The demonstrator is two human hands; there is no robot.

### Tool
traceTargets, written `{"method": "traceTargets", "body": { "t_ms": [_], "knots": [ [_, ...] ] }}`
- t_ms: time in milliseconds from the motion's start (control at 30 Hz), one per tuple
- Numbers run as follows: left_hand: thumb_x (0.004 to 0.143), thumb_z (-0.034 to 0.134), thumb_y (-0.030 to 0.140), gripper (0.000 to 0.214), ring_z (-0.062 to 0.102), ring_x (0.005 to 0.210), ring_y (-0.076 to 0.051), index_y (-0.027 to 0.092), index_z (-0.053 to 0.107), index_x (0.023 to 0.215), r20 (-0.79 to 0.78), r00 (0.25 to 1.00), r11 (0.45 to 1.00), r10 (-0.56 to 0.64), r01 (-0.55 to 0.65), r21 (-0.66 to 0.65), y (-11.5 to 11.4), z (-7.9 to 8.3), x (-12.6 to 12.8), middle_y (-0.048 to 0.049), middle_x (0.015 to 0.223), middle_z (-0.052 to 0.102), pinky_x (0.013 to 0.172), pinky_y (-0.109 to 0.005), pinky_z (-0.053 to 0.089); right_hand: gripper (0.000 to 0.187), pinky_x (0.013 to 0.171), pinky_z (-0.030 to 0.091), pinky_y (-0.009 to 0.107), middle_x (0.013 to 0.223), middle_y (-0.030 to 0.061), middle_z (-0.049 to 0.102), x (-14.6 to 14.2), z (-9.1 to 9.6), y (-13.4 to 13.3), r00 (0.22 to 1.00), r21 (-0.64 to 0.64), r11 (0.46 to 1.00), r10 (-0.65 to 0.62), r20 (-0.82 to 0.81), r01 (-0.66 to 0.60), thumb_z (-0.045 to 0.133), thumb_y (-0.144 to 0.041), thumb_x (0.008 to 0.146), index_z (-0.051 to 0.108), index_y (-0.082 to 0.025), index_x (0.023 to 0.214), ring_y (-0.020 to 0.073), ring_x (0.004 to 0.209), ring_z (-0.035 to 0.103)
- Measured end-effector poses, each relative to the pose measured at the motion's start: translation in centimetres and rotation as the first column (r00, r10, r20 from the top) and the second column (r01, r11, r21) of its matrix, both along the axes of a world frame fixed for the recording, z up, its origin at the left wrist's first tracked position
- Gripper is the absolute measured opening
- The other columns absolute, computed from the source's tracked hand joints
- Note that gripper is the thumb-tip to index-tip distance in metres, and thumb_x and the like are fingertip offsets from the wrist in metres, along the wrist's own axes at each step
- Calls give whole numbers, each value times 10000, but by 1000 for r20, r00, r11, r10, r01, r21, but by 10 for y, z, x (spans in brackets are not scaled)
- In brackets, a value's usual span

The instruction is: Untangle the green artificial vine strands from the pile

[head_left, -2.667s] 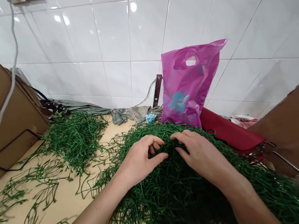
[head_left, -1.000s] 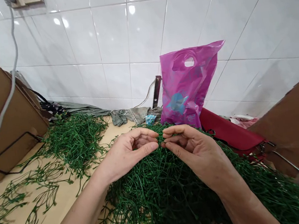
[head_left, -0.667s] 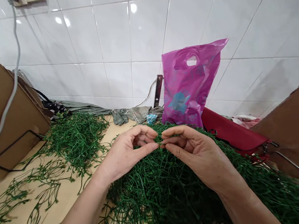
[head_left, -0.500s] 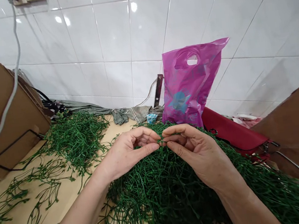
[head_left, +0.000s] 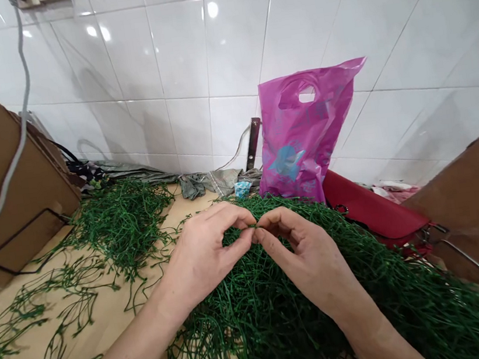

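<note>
Pinches one thin green plastic strand [head_left: 252,226] between thumb and forefinger of left hand [head_left: 205,254] and of right hand [head_left: 305,259], fingertips meeting. Holds it just above the large tangled heap of green plastic strands [head_left: 276,322] on the near beige bench [head_left: 95,328]. Far left, a smaller green heap [head_left: 121,218]; far right against the wall, a pink plastic carrier bag [head_left: 304,135] beside a red pouch [head_left: 372,215].

Green stems [head_left: 257,312], magenta bag [head_left: 303,130], red pouch [head_left: 371,212]
</note>
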State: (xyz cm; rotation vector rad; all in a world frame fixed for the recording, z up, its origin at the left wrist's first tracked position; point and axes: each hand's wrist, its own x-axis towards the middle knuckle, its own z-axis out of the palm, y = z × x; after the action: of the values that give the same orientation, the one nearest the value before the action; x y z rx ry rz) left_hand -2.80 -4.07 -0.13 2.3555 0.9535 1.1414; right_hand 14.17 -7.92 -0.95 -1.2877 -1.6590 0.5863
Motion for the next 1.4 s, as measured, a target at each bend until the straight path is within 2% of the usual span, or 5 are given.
{"method": "traceTargets", "body": {
  "t_ms": [300, 500, 767, 1133, 1400],
  "knots": [
    [899, 580, 132, 144, 578, 706, -127, 191, 585, 769, -75, 996, 995, -37, 44, 94, -9, -12, 14, 12, 749, 609, 657, -228, 433, 166, 618, 388, 271, 662, -18, 543, 9, 6, -6, 876, 226, 974, -83, 475, -30, 470, -114, 835, 464, -235, 722, 151, 646, 528],
    [878, 538, 159, 159, 592, 733, -155, 188, 628, 750, -15, 964, 963, 266, -265, 50, 14, -16, 0, -12, 764, 664, 703, -267, 459, 155, 639, 440, 286, 729, 6, 629, 16, 25, -28, 836, 269, 953, -29, 548, -143, 468, -125, 883, 522, -246, 803, 159, 655, 584],
    [871, 674, 358, 181, 639, 773, -153, 182, 697, 906, 94, 980, 971, 176, -157, -178, 22, -10, -12, -14, 846, 723, 739, -259, 480, 107, 807, 496, 340, 998, 46, 730, 60, 44, -33, 711, 497, 842, -480, 515, 208, 547, -269, 949, 633, -262, 1013, 215, 854, 681],
    [933, 603, 245, 101, 626, 842, -140, 190, 684, 906, 35, 997, 995, 74, -72, -62, 9, 0, -10, -3, 906, 699, 790, -256, 460, 153, 604, 395, 327, 789, 9, 716, 56, 2, -13, 615, -10, 993, -66, 786, 120, 710, -186, 804, 653, -241, 935, 197, 615, 616],
    [945, 597, 258, 123, 632, 848, -141, 195, 693, 903, 1, 1000, 993, 10, -9, -115, 7, 4, -10, 0, 900, 710, 797, -261, 464, 40, 677, 512, 278, 789, -18, 703, 44, 16, -11, 964, 103, 979, -191, 187, 174, 650, -268, 905, 645, -263, 944, 166, 723, 682]
  ]
}}
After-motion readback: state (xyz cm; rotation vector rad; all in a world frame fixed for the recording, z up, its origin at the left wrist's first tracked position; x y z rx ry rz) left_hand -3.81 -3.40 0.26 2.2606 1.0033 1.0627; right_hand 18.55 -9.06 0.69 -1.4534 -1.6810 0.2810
